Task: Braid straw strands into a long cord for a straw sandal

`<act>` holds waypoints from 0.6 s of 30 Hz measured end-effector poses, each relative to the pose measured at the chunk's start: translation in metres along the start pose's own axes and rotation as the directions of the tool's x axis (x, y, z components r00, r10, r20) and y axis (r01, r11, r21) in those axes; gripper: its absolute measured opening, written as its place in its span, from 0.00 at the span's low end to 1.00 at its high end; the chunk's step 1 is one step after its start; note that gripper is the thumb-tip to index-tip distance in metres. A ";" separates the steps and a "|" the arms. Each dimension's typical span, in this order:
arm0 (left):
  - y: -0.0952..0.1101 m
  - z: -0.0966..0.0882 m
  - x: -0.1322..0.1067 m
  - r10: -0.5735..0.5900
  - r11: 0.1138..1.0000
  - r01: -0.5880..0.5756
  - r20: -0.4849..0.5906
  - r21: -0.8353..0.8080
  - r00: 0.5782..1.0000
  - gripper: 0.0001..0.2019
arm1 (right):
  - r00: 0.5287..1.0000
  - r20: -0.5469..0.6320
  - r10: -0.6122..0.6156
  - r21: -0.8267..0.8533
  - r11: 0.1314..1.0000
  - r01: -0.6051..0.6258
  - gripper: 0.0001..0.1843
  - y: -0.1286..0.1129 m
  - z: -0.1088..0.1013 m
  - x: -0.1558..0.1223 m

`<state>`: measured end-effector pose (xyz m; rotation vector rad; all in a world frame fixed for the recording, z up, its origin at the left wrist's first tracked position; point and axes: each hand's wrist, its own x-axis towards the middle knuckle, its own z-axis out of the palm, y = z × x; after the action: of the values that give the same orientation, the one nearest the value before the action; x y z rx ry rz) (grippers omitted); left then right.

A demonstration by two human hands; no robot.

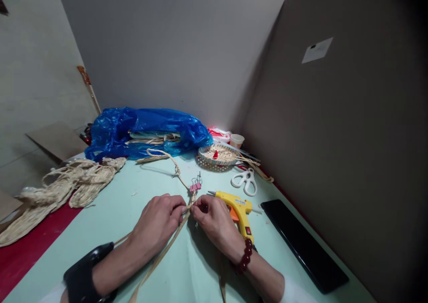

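My left hand (pixel 162 217) and my right hand (pixel 214 219) meet over the table, each pinching strands at the near end of a straw braid (pixel 193 198). Just beyond my fingers a pink binder clip (pixel 195 186) grips the braid, and its finished cord (pixel 177 168) runs on toward the back, ending in a loop. A loose straw strand (pixel 160 255) trails from between my hands toward the front edge. Another passes under my left forearm. Beside my right hand lies a yellow glue gun (pixel 239 207), partly covered by that hand.
White scissors (pixel 246 180) and a black flat tray-like object (pixel 302 245) lie right. Behind are a woven basket (pixel 219 155), a paper cup (pixel 236 140) and a blue plastic bag (pixel 150 120) with straw. Woven straw sandals (pixel 90 182) sit left. Grey panels (pixel 174 49) enclose the table.
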<state>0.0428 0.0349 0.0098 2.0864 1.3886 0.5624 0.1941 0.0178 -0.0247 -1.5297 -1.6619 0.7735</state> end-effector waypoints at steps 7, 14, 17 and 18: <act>0.008 0.020 -0.017 0.029 0.988 -0.028 -0.002 0.154 1.000 0.13 | 0.999 -0.052 -0.002 0.036 0.999 0.004 0.09 -0.005 0.000 -0.004; 0.011 0.050 -0.034 0.070 0.899 -0.156 0.217 0.409 0.974 0.28 | 0.995 0.071 0.066 0.180 0.980 -0.078 0.11 -0.002 -0.010 -0.003; 0.016 0.057 -0.041 0.063 0.845 -0.222 0.321 0.486 0.945 0.32 | 0.989 0.121 0.088 0.240 0.964 -0.115 0.09 -0.001 -0.009 -0.003; 0.017 0.057 -0.043 0.069 0.841 -0.240 0.343 0.485 0.937 0.31 | 0.987 0.132 0.096 0.258 0.958 -0.128 0.09 -0.001 -0.009 -0.003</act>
<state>0.0740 -0.0231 -0.0231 2.5960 1.2817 -0.1207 0.2012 0.0141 -0.0196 -1.4196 -1.4929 1.1199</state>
